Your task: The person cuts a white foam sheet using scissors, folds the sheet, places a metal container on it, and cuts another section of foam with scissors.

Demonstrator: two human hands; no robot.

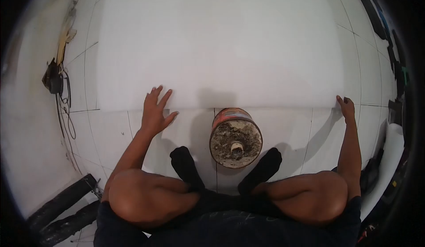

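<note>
fingers of the left hand [155,114] spread over the white sheet's [221,52] edge.

Single head-worn camera; faces forward and steeply down, from above the knees [228,198], toward the floor [177,127].

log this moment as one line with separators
left hand: open, fingers spread at white sheet edge | right hand: at sheet's near right corner | stained can: between feet, by sheet edge
</note>
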